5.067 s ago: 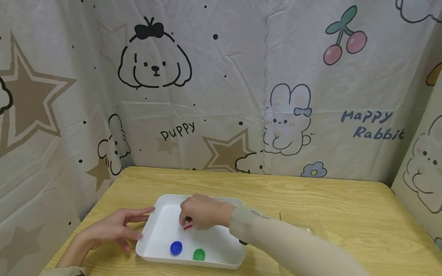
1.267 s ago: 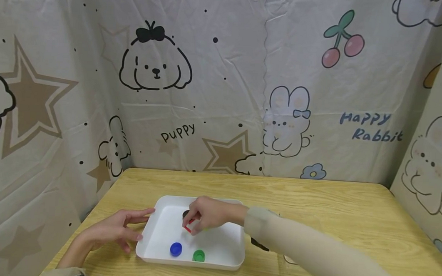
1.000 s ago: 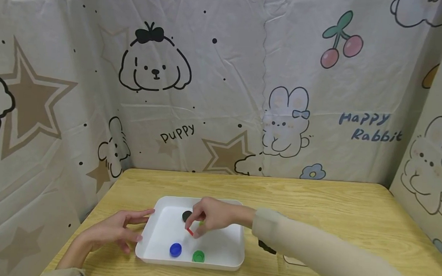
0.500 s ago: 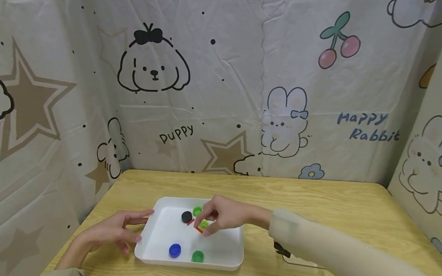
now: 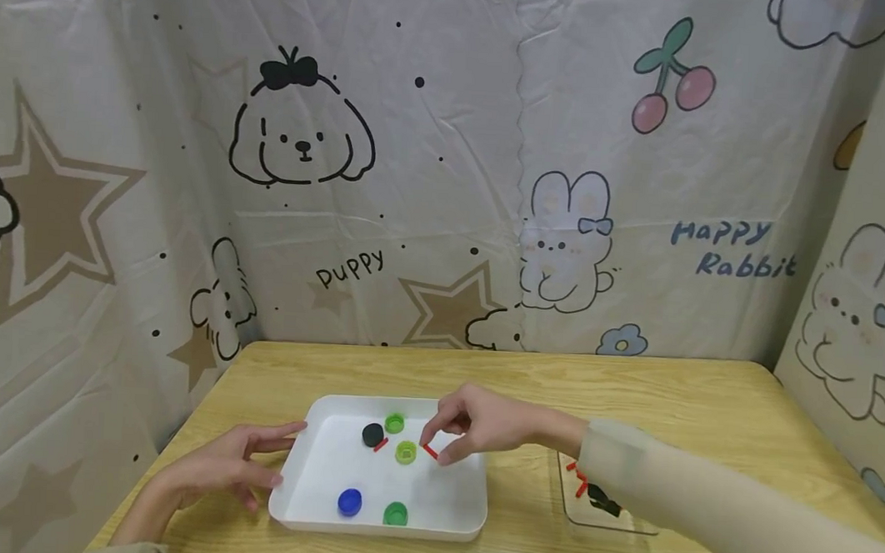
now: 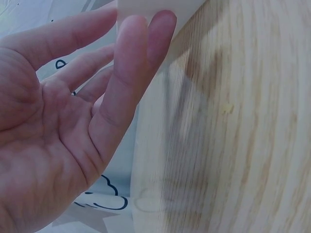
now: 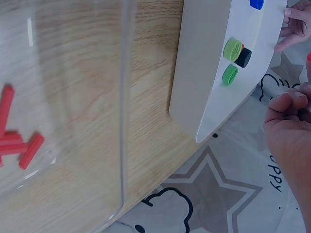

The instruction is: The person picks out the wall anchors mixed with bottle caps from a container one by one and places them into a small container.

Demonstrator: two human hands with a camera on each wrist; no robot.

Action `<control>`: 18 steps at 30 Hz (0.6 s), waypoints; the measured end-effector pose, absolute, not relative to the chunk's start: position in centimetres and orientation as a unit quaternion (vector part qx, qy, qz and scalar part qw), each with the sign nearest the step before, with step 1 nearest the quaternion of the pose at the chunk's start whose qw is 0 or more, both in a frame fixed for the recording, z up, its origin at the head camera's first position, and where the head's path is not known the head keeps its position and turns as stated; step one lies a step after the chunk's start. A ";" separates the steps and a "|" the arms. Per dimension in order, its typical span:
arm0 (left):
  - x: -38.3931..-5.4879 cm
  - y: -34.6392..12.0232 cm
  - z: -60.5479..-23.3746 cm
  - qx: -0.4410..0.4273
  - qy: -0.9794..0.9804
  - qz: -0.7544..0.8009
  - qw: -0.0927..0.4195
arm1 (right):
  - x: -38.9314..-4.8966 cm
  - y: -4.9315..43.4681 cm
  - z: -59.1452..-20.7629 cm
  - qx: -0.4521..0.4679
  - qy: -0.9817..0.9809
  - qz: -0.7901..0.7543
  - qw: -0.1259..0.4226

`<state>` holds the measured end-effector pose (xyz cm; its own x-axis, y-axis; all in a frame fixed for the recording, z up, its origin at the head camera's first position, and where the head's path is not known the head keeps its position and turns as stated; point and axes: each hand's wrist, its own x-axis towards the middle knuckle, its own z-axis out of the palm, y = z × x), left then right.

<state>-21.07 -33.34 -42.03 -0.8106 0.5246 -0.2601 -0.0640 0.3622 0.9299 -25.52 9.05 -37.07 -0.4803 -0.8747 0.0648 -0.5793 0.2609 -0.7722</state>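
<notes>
My right hand [image 5: 491,421] pinches a small red stick [image 5: 431,452] between thumb and fingers, above the right side of a white tray [image 5: 320,462]. At the tray's left side, the fingers of my left hand [image 5: 222,461] are extended and touch the wall; the left wrist view shows fingertips against the white tray edge [image 6: 146,6]. Inside the tray, another red stick [image 5: 381,445] lies beside a black round cap [image 5: 372,436]. Two light green caps [image 5: 406,452] sit close by. A blue cap [image 5: 350,502] and a darker green cap [image 5: 396,515] lie near the front.
On the wooden table [image 5: 527,381], right of the tray, stands a clear plastic box [image 5: 617,530] holding several red sticks [image 5: 580,484]. My right forearm crosses over part of it. A printed cloth [image 5: 447,185] hangs behind the table and along its sides.
My right hand has moved right from the tray's middle with the red stick pinched, uncovering the black cap, light green caps and the other stick. More of the clear box shows. My left hand stays put.
</notes>
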 end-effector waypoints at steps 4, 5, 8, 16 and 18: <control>-21.1 -33.4 -42.2 0.149 0.780 0.544 0.271 | -25.4 10.5 -36.7 -0.462 0.780 -0.380 0.185; -21.1 -33.4 -42.2 0.149 0.780 0.544 0.271 | -25.4 10.9 -36.6 -0.458 0.782 -0.380 0.183; -21.2 -33.4 -42.1 0.147 0.780 0.543 0.273 | -25.3 12.2 -36.3 -0.450 0.787 -0.385 0.175; -21.2 -33.4 -42.2 0.150 0.782 0.541 0.270 | -25.0 15.5 -36.2 -0.440 0.788 -0.404 0.148; -21.2 -33.5 -42.3 0.151 0.783 0.540 0.268 | -24.8 16.4 -36.3 -0.438 0.788 -0.408 0.143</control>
<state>-21.22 -33.47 -42.32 -0.8104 0.5264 -0.2571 -0.0538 0.3702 0.9274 -24.83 16.38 -36.32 -0.5751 -0.8072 0.1327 -0.5747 0.2833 -0.7678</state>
